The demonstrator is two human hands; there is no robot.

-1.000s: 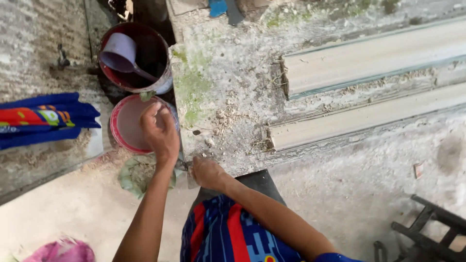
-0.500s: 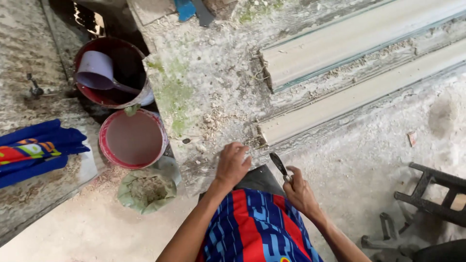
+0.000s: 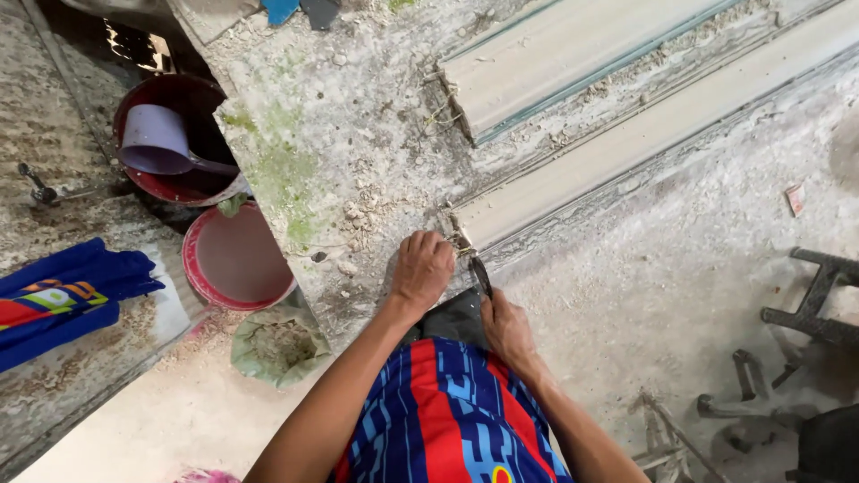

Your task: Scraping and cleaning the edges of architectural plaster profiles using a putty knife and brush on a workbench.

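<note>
Gripping a dark-handled blade tool (image 3: pixel 481 275) in a closed fist, right hand (image 3: pixel 506 327) at the near edge of the dusty concrete slab (image 3: pixel 358 116), blade tip pointing up toward the near end of the lower pale moulded strip (image 3: pixel 644 143). Resting knuckles-up just left of that, left hand (image 3: pixel 422 268), fingers curled narrow at the frayed fibres (image 3: pixel 458 240) sticking out of the strip's end; cannot tell whether anything is pinched between them. Lying parallel and farther back on the slab, a second pale strip (image 3: pixel 555 54), its near end also ragged.

Sitting off the slab's left edge, three containers. Farthest back, a dark red bucket (image 3: pixel 183 183) holding a lilac plastic scoop (image 3: pixel 157 141), handle pointing right. Nearer, touching the slab's left edge, a red-rimmed basin (image 3: pixel 234 259) filled with a smooth pinkish-grey liquid or paste. Nearest, at the slab's near left corner, a crumpled green sack (image 3: pixel 277 344), mouth open, with a greyish powder inside.

Draped over the ledge at far left, a blue cloth (image 3: pixel 63 300) with coloured print. Scattered on the ground at lower right, dark metal frames (image 3: pixel 805 313). Showing at bottom centre, a blue-and-red striped shirt (image 3: pixel 447 420).
</note>
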